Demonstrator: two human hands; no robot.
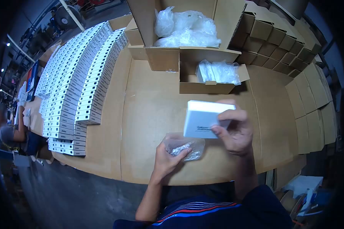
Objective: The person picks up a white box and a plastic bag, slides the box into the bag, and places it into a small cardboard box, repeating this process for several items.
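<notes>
My right hand (pixel 235 129) grips a small white box (pixel 202 119) by its right side, thumb on the printed face. The box is held up over the cardboard-covered table, tilted toward me. In my left hand (pixel 168 158) is a clear plastic bag (pixel 185 147), pinched with the thumb across it. The bag hangs just below and left of the white box, its opening facing up. Behind both hands stands an open cardboard box (pixel 206 88) holding a row of plastic-wrapped white packs (pixel 218 72).
Stacked white boxes (pixel 70 87) fill the table's left side. A large carton (pixel 225 23) with clear plastic bags (pixel 187 26) stands at the back. Brown cartons (pixel 279 38) are piled at back right, more cartons (pixel 313 110) at the right edge. Another person (pixel 17 131) is at far left.
</notes>
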